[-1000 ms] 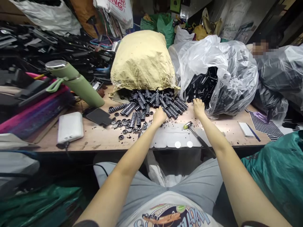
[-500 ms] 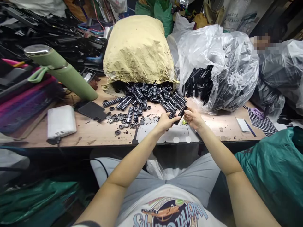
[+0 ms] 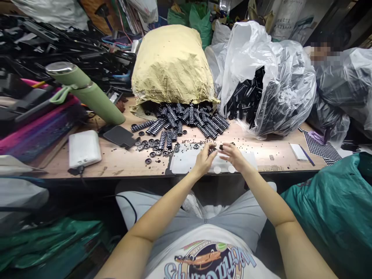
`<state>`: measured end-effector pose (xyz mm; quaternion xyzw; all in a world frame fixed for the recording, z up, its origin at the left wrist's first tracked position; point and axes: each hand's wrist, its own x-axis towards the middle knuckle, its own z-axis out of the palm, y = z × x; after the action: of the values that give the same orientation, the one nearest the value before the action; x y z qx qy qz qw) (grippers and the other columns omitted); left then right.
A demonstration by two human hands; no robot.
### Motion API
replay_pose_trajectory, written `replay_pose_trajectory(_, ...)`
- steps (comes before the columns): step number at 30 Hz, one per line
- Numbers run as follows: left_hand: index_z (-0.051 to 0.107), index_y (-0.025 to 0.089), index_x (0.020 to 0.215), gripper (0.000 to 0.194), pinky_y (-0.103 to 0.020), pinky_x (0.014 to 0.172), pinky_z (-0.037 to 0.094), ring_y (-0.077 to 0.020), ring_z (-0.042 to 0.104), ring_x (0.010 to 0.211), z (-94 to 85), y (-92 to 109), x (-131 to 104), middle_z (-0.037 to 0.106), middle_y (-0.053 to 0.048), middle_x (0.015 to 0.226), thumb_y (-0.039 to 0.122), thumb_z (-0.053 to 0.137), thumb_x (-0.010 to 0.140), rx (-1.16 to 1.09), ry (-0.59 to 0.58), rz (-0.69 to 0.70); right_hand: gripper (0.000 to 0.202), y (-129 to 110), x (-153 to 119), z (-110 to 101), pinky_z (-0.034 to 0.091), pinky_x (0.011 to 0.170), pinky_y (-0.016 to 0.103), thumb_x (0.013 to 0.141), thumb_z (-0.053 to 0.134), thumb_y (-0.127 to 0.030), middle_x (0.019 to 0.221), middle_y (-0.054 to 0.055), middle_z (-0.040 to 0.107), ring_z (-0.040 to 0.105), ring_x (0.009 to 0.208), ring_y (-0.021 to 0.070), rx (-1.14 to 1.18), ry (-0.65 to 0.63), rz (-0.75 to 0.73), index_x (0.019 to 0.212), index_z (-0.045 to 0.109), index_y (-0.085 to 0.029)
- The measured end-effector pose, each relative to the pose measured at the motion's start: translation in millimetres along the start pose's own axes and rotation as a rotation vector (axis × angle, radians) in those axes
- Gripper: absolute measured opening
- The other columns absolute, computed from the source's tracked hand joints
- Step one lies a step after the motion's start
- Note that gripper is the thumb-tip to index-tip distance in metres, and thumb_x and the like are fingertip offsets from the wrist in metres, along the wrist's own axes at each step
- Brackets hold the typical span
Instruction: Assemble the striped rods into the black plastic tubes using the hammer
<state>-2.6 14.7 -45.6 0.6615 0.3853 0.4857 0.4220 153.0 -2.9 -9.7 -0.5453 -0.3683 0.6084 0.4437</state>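
Observation:
My left hand (image 3: pixel 204 159) is above the front of the table with its fingers closed around a short, black-and-white checked cylinder (image 3: pixel 212 151), mostly covered by the fingers. Facing it, my right hand (image 3: pixel 235 156) has its fingertips closed on a small dark piece (image 3: pixel 221 147), too hidden to name. A narrow gap separates the hands. Beneath them lies a pale sheet (image 3: pixel 183 161). Beyond it, a heap of similar checked cylinders (image 3: pixel 192 115) spills from a yellow sack (image 3: pixel 173 64). Loose black discs (image 3: pixel 148 161) lie to the left.
A clear plastic bag (image 3: pixel 286 85) of black tube-like parts stands at the back right. At left are a green flask (image 3: pixel 97 101), a white box (image 3: pixel 84 149) with a cable and a black plate (image 3: pixel 118 136). A teal sack (image 3: pixel 334 193) bulges beside the right table edge.
The black bar that spanned both hands no longer shows between them. My right hand has moved slightly down, its fingers more level. The view has shifted a little, moving the left-hand things rightward.

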Motion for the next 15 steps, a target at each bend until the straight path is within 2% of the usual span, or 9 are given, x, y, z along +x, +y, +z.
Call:
replay_pose_trajectory(2,0.06,0.015,0.102,0.038,-0.021,0.044,0.038,-0.0084,0.047,0.047,-1.1,2,1,0.056,0.0,0.069,0.047,0.049,0.086,-0.234,-0.014,-0.164,0.094,4,-6,-2,0.044,0.102,0.043,0.045,0.086,-0.047,0.134,0.011,0.046,0.047,0.124,0.0257,-0.281,0.091,-0.276,0.125,0.044,-0.023)
replay_pose_trajectory(3,0.061,0.013,0.104,0.043,-0.02,0.038,0.033,-0.0069,0.042,0.041,-1.4,4,1,0.052,0.003,0.062,0.05,0.05,0.085,-0.328,-0.015,-0.238,0.102,5,-10,-2,0.042,0.105,0.044,0.045,0.087,-0.043,0.14,0.013,0.04,0.042,0.128,0.0262,-0.418,0.091,-0.399,0.132,0.038,-0.022)
replay_pose_trajectory(6,0.06,0.011,0.118,0.059,-0.018,0.032,0.024,-0.0054,0.037,0.034,-1.2,12,2,0.045,0.007,0.054,0.055,0.058,0.078,-0.481,0.023,-0.413,0.107,4,-23,1,0.036,0.111,0.046,0.055,0.083,-0.039,0.145,0.016,0.032,0.034,0.135,0.0273,-0.73,-0.021,-0.66,0.142,0.025,-0.018)
replay_pose_trajectory(8,0.057,0.012,0.125,0.064,-0.017,0.031,0.022,-0.0052,0.037,0.032,-0.5,18,2,0.045,0.007,0.051,0.055,0.06,0.077,-0.514,0.048,-0.494,0.108,2,-29,5,0.03,0.115,0.048,0.059,0.081,-0.037,0.146,0.017,0.031,0.03,0.139,0.0285,-0.866,-0.092,-0.749,0.145,0.02,-0.017)
replay_pose_trajectory(11,0.057,0.014,0.128,0.061,-0.016,0.03,0.02,-0.0048,0.036,0.03,0.3,26,3,0.045,0.007,0.048,0.051,0.059,0.079,-0.528,0.063,-0.572,0.111,0,-32,10,0.023,0.118,0.049,0.063,0.078,-0.033,0.15,0.017,0.026,0.023,0.142,0.0291,-0.983,-0.148,-0.803,0.149,0.01,-0.017)
replay_pose_trajectory(13,0.06,0.015,0.124,0.054,-0.016,0.03,0.022,-0.0049,0.037,0.03,1.0,28,4,0.048,0.006,0.048,0.046,0.06,0.079,-0.56,0.086,-0.6,0.113,1,-32,12,0.022,0.118,0.048,0.064,0.078,-0.031,0.152,0.016,0.023,0.021,0.143,0.029,-1.017,-0.173,-0.821,0.15,0.005,-0.017)
replay_pose_trajectory(15,0.066,0.013,0.111,0.043,-0.017,0.033,0.029,-0.0064,0.043,0.034,2.1,29,4,0.053,0.004,0.051,0.039,0.061,0.077,-0.609,0.139,-0.604,0.115,3,-32,13,0.021,0.119,0.048,0.064,0.077,-0.03,0.153,0.016,0.021,0.019,0.143,0.0289,-1.037,-0.194,-0.833,0.15,0.003,-0.017)
